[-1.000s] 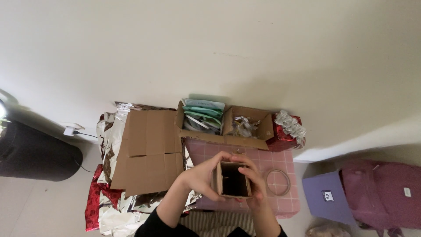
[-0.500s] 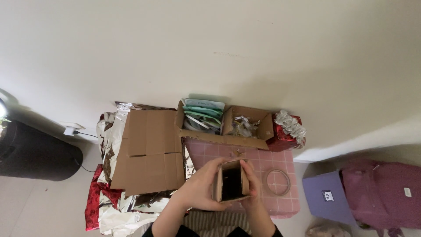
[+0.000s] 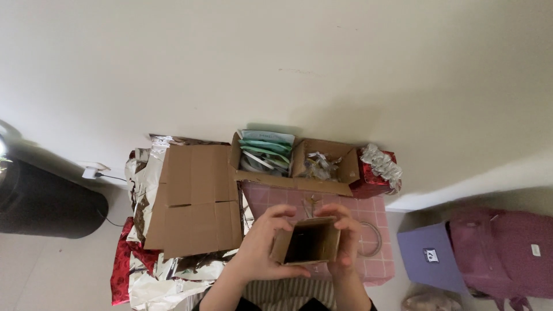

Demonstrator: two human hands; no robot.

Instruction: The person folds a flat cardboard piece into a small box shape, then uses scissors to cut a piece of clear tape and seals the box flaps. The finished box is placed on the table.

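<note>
A pale wall fills the upper half of my view, and below it the floor is crowded with wrapping clutter. Low in the middle I hold a small box [image 3: 305, 245], open end toward the camera, its inside dark. My left hand [image 3: 262, 247] wraps its left side, fingers [image 3: 282, 212] curled over the top edge and thumb along the bottom edge. My right hand [image 3: 347, 242] clasps the right side, fingers [image 3: 340, 210] bent over the top corner. Both sets of fingers are closed on the box, which sits between the palms, lifted above a pink checked sheet [image 3: 377, 268].

To the left lies flattened cardboard [image 3: 193, 198] on crumpled silver foil [image 3: 147, 173], with red paper [image 3: 121, 268] at the lower edge. Beyond the box stands an open carton [image 3: 288, 179] with green envelopes [image 3: 265, 152] in its left half. A red parcel [image 3: 371, 181] is just beside the carton's right end. A tape ring [image 3: 371, 239] lies on the sheet near my right hand. Far right are a purple box [image 3: 429, 259] and a maroon bag [image 3: 501, 253]; far left, a black bin [image 3: 46, 201].
</note>
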